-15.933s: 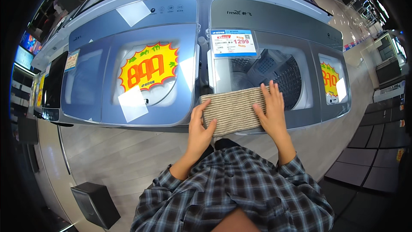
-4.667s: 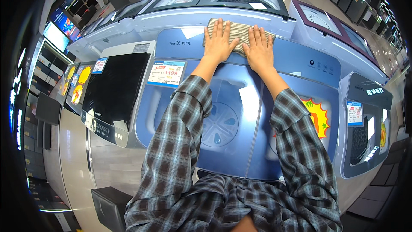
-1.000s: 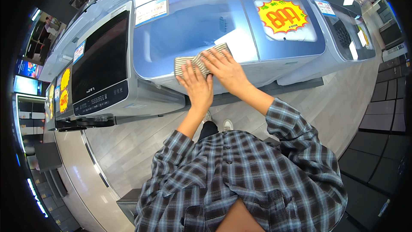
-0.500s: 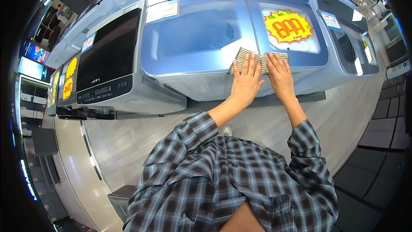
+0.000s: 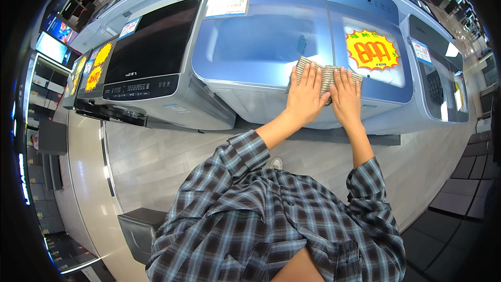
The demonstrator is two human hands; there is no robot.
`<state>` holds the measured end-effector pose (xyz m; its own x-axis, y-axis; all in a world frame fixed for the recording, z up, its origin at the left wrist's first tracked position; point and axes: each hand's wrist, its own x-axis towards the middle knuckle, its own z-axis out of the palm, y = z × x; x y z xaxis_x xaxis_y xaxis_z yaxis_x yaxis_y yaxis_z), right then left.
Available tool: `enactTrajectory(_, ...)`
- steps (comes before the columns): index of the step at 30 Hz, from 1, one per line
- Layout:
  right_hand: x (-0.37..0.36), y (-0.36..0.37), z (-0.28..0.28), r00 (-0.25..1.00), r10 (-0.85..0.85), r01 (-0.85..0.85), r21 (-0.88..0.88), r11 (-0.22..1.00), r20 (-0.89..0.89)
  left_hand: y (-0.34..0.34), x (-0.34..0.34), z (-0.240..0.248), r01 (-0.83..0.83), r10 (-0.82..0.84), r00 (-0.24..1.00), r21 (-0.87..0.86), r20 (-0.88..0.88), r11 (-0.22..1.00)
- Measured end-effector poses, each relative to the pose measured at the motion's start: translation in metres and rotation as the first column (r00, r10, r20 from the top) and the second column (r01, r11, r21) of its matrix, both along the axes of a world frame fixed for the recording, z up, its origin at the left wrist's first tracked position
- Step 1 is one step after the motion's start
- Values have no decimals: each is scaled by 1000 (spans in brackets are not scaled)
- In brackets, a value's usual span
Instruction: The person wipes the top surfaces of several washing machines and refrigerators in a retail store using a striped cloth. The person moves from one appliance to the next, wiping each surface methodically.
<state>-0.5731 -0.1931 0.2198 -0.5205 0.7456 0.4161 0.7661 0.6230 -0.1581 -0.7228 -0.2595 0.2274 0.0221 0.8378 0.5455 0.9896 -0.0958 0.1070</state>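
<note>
Both my hands lie flat over a beige-and-dark striped cloth (image 5: 327,77) at the near edge of a twin-tub washing machine with a blue lid (image 5: 255,39). My left hand (image 5: 305,95) has its fingers stretched over the cloth's left part. Beside it, my right hand (image 5: 345,96) presses on the right part, fingers extended too. The cloth straddles the seam between the wide left lid and the narrower right one. On the right lid is a yellow starburst price sign (image 5: 371,50), just beyond my right hand. A white price card (image 5: 227,7) sits at the lid's far left.
A black-topped washing machine (image 5: 151,42) stands at the left, its control panel facing me. Another washing machine with a dark see-through lid (image 5: 438,73) adjoins on the right. A black stool-like block (image 5: 141,230) is on the floor behind left. Dark panels (image 5: 449,198) line the right side.
The view has shifted, so the machines sit further right and slightly lower in it. My hands stay on the cloth at about the same place by the lid seam.
</note>
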Motion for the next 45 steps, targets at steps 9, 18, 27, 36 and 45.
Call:
enactTrajectory(9,-91,7,16,986,167,-167,10,986,11,-9,-83,8,-177,176,984,-25,-32,984)
enactTrajectory(18,-208,-24,15,936,353,-352,33,935,-16,-61,-180,15,-250,249,968,-75,-20,965)
enactTrajectory(27,-322,-73,26,788,585,-588,48,808,-193,-117,-272,25,-348,349,937,35,-21,937)
enactTrajectory(36,-395,-167,27,607,611,-670,87,737,-508,-205,-325,36,-453,484,872,250,-75,856)
enactTrajectory(45,-427,-199,6,881,453,-460,-26,887,-134,-226,-389,0,-476,481,875,-82,61,876)
